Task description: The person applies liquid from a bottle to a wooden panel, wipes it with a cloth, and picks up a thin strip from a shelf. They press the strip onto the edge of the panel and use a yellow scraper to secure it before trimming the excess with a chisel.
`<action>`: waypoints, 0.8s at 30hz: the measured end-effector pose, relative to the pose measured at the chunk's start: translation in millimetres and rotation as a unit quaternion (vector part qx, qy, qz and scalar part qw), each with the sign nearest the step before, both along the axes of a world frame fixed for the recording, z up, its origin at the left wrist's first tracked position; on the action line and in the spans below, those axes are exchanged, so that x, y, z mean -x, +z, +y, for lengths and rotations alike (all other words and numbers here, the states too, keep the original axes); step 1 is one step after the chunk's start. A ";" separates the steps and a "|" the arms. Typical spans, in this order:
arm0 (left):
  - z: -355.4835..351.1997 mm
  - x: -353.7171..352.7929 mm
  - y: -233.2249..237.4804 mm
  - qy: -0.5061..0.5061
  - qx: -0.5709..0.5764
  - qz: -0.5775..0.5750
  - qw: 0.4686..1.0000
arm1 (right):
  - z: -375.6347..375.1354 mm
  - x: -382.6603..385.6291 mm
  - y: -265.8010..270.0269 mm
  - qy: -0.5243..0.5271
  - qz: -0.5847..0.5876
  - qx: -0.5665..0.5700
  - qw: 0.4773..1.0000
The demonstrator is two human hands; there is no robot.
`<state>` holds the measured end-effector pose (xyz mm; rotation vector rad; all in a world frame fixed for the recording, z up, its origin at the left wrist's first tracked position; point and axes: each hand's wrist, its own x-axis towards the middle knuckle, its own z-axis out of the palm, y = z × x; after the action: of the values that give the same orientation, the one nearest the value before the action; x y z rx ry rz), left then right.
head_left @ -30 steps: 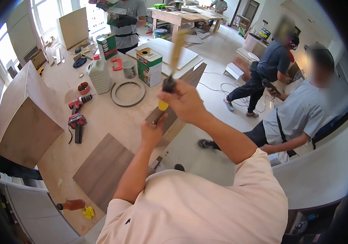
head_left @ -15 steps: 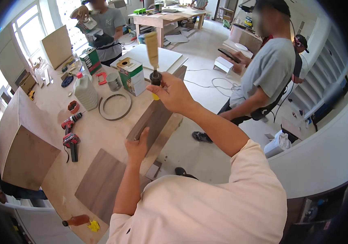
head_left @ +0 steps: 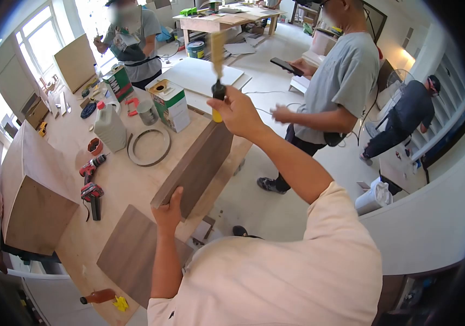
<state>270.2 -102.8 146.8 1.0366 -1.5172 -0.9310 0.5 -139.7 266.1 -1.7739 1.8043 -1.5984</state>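
Note:
My left hand [head_left: 167,209] grips the near end of a brown wood-grain board [head_left: 202,174], thumb on its side face. The board stands on its long edge along the workbench's edge. Raised over its far end, my right hand [head_left: 238,112] is closed round the black-and-yellow handle of a putty knife [head_left: 218,57]. The knife's yellowish blade points up and is blurred. A flat wood-grain panel [head_left: 134,252] lies on the bench by my left forearm. Past the board's far end stands an opened metal can [head_left: 174,108].
On the workbench [head_left: 80,239] lie a red cordless drill [head_left: 91,185], a ring of edging strip [head_left: 149,146], a plastic jug [head_left: 110,127] and a brown bottle [head_left: 99,296]. A curved wooden box [head_left: 37,206] stands left. A person [head_left: 335,81] holding a phone stands right; others work farther off.
The board has shifted toward me and left, its near end lower in view. My right hand with the putty knife has moved slightly right and up. The person with the phone has swung an arm forward.

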 end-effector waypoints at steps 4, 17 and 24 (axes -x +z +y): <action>-4.0 2.3 -8.0 0.014 0.041 0.006 0.999 | -12.0 31.4 9.8 -0.028 -0.011 -0.006 1.000; -3.1 0.6 -11.3 0.047 -0.002 -0.042 0.998 | -47.4 93.8 5.8 -0.033 0.037 0.018 0.999; -3.5 2.3 -10.6 0.040 -0.012 -0.011 0.999 | -53.1 107.4 4.0 -0.020 -0.008 0.042 0.999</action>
<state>267.9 -106.3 136.2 1.1195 -1.4741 -0.8853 -106.9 -192.7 270.1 -1.7651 1.8023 -1.7232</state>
